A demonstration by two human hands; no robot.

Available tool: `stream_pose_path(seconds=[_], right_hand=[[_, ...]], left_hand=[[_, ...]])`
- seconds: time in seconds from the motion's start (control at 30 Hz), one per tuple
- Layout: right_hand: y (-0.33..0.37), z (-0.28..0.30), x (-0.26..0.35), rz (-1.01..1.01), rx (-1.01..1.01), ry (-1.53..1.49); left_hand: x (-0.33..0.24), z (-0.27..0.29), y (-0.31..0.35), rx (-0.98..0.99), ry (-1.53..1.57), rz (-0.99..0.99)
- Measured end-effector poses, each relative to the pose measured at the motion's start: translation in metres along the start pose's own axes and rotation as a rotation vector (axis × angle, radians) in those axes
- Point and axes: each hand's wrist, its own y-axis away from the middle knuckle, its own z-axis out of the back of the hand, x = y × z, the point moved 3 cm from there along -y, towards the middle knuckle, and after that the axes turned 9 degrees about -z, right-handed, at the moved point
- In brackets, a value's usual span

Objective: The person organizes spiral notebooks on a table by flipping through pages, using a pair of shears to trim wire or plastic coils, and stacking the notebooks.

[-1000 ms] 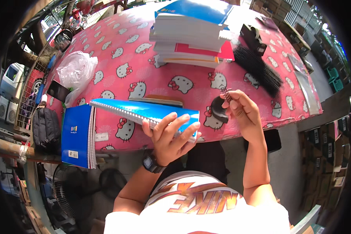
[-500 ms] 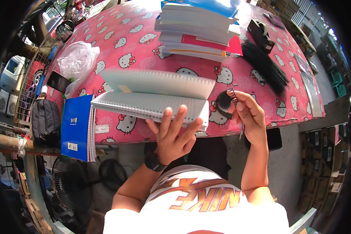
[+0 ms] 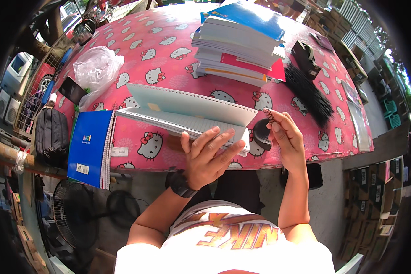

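At the left I have a blue notebook at the near edge of the pink counter. In the middle is the lined notebook, its pale cover raised, a row of punched holes looking bare. My left hand spreads its fingers over that notebook's right end; whether it grips underneath, I cannot tell. Beyond stands a notebook stack. My right hand pinches a dark coil beside the cover's right corner. I judge the cover turned up, the coil not yet through those holes. Farther right lies a black coil bundle.
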Motion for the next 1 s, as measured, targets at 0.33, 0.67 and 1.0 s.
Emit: stream_pose_path(seconds=[0.33,0.67,1.0], right_hand=[[-0.011,0.001,0.019,0.178,-0.087,0.141],[-0.015,0.006,0.024,0.149,-0.079,0.159],[-0.016,0.009,0.021,0.217,0.245,0.140]], left_hand=[[0.037,-0.009,-0.076,0.130,0.091,0.005],[0.016,-0.025,-0.082,0.173,-0.034,0.147],[0.005,-0.025,-0.079,0.070,0.003,0.109]])
